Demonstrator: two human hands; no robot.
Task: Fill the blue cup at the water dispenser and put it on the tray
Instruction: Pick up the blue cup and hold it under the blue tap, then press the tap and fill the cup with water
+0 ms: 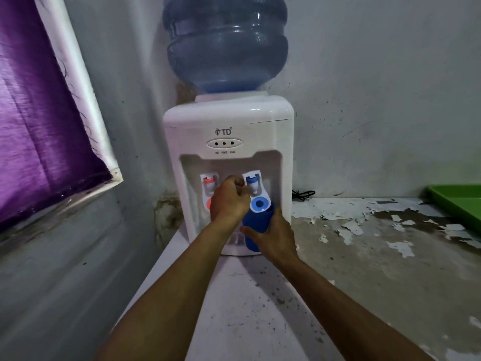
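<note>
A white water dispenser [229, 121] with a blue bottle [226, 43] on top stands against the wall. My right hand [273, 235] is wrapped around the blue cup [256, 222], holding it upright in the recess directly under the blue tap [253, 185]. My left hand [229, 199] is curled into a fist between the red tap [209, 185] and the blue tap, its fingers against the blue tap. A green tray [458, 201] lies at the far right edge of the counter, partly cut off by the frame.
The counter [364, 269] has peeling, stained paint. A black cable [303, 195] lies behind the dispenser on its right. A purple curtain [39, 113] hangs at the left, beside the wall.
</note>
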